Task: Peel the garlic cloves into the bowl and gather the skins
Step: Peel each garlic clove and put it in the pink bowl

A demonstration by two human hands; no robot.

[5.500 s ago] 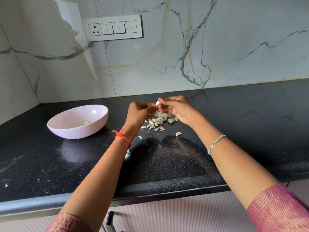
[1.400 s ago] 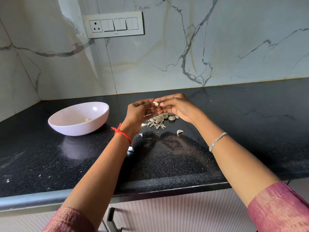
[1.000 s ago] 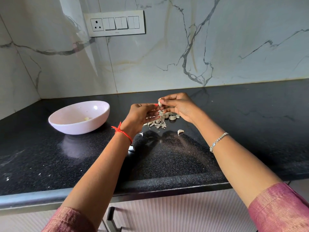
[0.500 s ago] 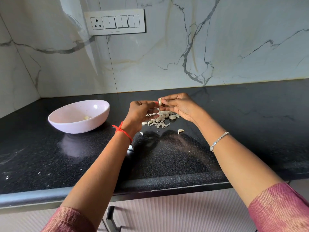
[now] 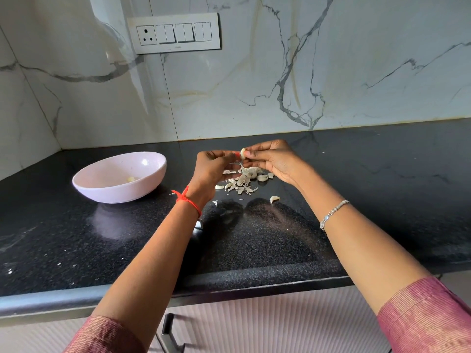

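Note:
My right hand (image 5: 274,161) pinches a pale garlic clove (image 5: 242,153) between thumb and fingertips, held above the counter. My left hand (image 5: 211,171) is curled right beside it, its fingertips at the clove's left side. Under both hands lies a heap of skins and unpeeled cloves (image 5: 244,180). One loose clove (image 5: 274,199) sits nearer me on the black counter (image 5: 369,189). A pale pink bowl (image 5: 102,189) stands to the left with one peeled clove (image 5: 131,179) in it.
A marble wall with a white switch panel (image 5: 175,33) rises behind the counter. Small skin scraps (image 5: 214,202) lie near my left wrist. The counter's front edge runs just below my forearms, with a cabinet handle (image 5: 167,335) under it.
Both hands stay above the heap working the same clove. The clove and fingertips have shifted only slightly, and the left hand has closed in on it again.

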